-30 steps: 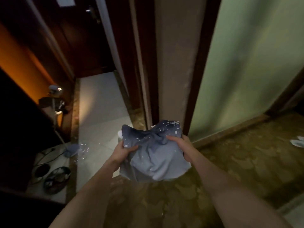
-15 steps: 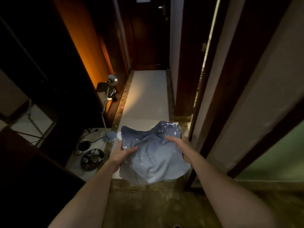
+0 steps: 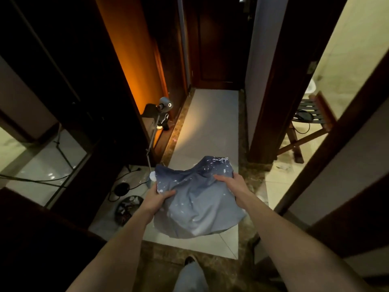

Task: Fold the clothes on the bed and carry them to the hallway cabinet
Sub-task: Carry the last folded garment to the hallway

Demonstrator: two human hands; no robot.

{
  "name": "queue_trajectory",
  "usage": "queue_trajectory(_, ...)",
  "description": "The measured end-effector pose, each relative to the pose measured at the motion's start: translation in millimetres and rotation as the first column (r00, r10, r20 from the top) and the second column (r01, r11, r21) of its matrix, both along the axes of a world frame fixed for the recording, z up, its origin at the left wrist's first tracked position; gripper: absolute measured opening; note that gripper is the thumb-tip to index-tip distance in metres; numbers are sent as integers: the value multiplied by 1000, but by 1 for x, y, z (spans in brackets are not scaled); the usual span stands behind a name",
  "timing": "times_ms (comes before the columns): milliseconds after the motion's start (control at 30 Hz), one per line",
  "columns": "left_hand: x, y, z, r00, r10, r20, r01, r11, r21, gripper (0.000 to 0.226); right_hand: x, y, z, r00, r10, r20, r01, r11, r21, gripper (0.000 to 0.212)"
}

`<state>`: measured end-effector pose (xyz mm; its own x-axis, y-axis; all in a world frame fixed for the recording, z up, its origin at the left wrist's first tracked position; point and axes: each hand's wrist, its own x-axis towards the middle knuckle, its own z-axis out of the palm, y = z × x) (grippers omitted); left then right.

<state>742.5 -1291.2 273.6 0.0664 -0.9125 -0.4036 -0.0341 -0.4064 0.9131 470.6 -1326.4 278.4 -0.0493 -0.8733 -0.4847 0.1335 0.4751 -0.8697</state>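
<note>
The person stands at the near end of a narrow hallway, holding a folded blue-grey garment (image 3: 197, 199) flecked with white out in front at about waist height, above the pale floor tiles (image 3: 212, 127). The left hand (image 3: 156, 200) grips the garment's left edge, thumb lying on top and fingers tucked beneath the cloth. The right hand (image 3: 234, 186) grips the right edge the same way, thumb stretched across the top. The near hem of the garment sags down between the 2 forearms.

Far ahead, the hallway ends at a dark wooden door (image 3: 219, 49). On the left, an orange-lit panel (image 3: 134, 66) glows beside a small camera on a thin stand (image 3: 165, 103), with black cables (image 3: 122, 186) and a round wire basket (image 3: 128, 208) on the floor near it. On the right, an open doorway shows a folding wooden rack (image 3: 305, 127) on light tiles. 1 shoe tip (image 3: 189, 260) shows at the near edge, below the garment.
</note>
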Motion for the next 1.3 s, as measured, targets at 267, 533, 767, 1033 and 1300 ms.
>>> queue_trajectory(267,40,-138,5,997,-73,11,74,996,-43,63,41,-121,11,999,-44,-16,43,999,-9,61)
queue_trajectory(533,65,-265,11,995,-98,28,100,994,-41,62,60,-222,29,994,-107,-21,106,994,-27,46)
queue_trajectory(767,70,-370,-3,990,-122,70,123,992,-6,58,61,-323,29,991,-132,-31,131,990,-47,43)
queue_trajectory(1033,56,-508,9,987,-158,1,158,987,-17,64,53,-465,36,995,-103,-9,102,993,-61,42)
queue_trajectory(1300,45,-631,18,983,-173,-61,173,985,-9,61,39,-599,52,997,-67,23,69,995,-79,48)
